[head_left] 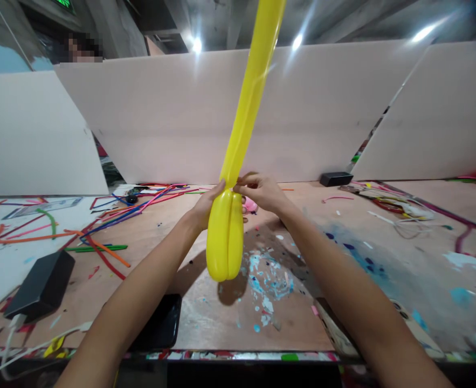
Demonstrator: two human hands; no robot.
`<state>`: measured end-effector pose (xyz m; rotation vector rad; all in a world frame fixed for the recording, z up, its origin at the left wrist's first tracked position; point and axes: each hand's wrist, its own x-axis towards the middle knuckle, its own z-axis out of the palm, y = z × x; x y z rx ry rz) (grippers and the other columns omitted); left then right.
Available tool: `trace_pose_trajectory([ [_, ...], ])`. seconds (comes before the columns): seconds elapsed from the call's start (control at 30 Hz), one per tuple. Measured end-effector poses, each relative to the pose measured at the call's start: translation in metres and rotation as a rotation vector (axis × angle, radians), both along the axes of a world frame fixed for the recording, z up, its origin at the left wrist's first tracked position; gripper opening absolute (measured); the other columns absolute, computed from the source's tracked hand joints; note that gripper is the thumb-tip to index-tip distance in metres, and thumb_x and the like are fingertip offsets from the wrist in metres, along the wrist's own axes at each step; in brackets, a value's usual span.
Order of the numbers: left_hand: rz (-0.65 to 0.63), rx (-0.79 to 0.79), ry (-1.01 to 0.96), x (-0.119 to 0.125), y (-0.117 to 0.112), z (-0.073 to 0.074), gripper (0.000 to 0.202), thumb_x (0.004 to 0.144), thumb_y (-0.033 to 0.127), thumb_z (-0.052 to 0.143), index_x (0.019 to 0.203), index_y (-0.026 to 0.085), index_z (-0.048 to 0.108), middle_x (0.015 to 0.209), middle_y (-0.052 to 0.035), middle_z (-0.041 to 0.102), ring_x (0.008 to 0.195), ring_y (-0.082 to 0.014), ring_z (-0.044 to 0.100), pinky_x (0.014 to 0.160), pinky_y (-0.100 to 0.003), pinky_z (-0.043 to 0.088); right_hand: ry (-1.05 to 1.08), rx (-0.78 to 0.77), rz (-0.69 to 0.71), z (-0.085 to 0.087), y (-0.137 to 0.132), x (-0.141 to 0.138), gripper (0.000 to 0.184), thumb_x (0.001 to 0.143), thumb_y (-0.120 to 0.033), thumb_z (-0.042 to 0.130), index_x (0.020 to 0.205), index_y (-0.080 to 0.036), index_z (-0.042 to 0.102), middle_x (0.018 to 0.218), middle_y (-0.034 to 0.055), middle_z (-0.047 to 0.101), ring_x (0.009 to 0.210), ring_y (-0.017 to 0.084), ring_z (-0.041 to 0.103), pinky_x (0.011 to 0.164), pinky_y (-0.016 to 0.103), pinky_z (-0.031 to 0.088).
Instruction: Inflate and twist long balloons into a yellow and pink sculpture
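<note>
A long yellow balloon (226, 237) is held up over the wooden table (205, 318). Its lower end is folded into two side-by-side lobes that hang down; its long tail (252, 91) rises out of the top of the picture. My left hand (209, 203) is closed on the fold from the left. My right hand (260, 191) pinches the same spot from the right, fingers pressed together at the twist. A small pink thing (249, 205) shows just behind my right hand.
Several uninflated balloons (112, 215) in many colours lie scattered at the left. A black box (39, 285) with white cables lies near left, a dark phone (160, 323) at the front edge, a black block (335, 178) at the back. White boards wall the table.
</note>
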<state>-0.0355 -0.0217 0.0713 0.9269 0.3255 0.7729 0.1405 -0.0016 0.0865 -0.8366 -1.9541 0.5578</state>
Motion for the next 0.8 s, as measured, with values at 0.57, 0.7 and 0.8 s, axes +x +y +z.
trace_pose_trajectory([
  [0.57, -0.181, 0.039, 0.38, -0.042, 0.001, 0.001, 0.051, 0.072, 0.059, 0.067, 0.092, 0.013, 0.07, 0.087, -0.0113, 0.07, 0.073, -0.0194, 0.065, 0.066, -0.03, 0.053, -0.894, 0.735, 0.034, 0.031, -0.045, -0.014, 0.041, 0.085, -0.002, 0.05, 0.121, -0.02, 0.059, 0.112, 0.0098, 0.065, 0.106, 0.024, 0.056, 0.093, 0.04, 0.044],
  [0.7, -0.344, 0.32, 0.434, -0.036, -0.004, 0.008, 0.052, 0.049, 0.047, 0.084, 0.086, 0.015, 0.07, 0.081, -0.0083, 0.068, 0.068, -0.0202, 0.063, 0.062, -0.031, 0.052, -1.054, 0.568, 0.059, 0.05, -0.064, -0.017, 0.022, 0.082, -0.005, 0.053, 0.099, -0.016, 0.061, 0.099, 0.0116, 0.066, 0.092, 0.024, 0.058, 0.074, 0.034, 0.041],
  [0.8, -0.303, 0.574, 0.633, -0.031, -0.006, 0.021, 0.038, 0.052, 0.04, 0.083, 0.079, 0.017, 0.068, 0.074, -0.0067, 0.066, 0.069, -0.024, 0.062, 0.064, -0.036, 0.052, -1.098, 0.391, -0.013, 0.062, -0.08, -0.021, 0.019, 0.079, -0.004, 0.056, 0.092, -0.017, 0.058, 0.088, 0.0093, 0.065, 0.074, 0.022, 0.058, 0.06, 0.031, 0.032],
])
